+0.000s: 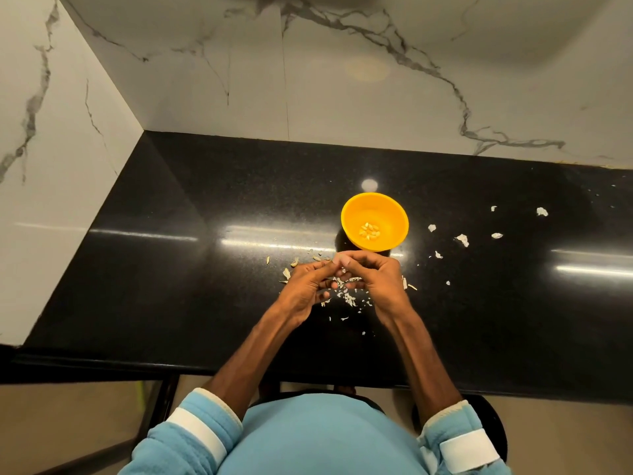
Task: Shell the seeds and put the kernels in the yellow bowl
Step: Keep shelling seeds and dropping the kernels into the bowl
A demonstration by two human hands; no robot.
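The yellow bowl (375, 214) stands on the black countertop (191, 241), with several pale kernels (369, 231) lying in its bottom. Just in front of the bowl my left hand (305, 289) and my right hand (376, 277) meet fingertip to fingertip. The thumbs and forefingers of both hands pinch a small seed (339, 264), mostly hidden by the fingers. Under and between the hands lies a heap of pale shell bits (346, 296).
More shell scraps (462, 240) are scattered right of the bowl, and a few seeds or shells (291, 265) lie left of my hands. Marble walls (342, 80) close the counter at the back and left. The counter's front edge (239, 370) runs below my forearms.
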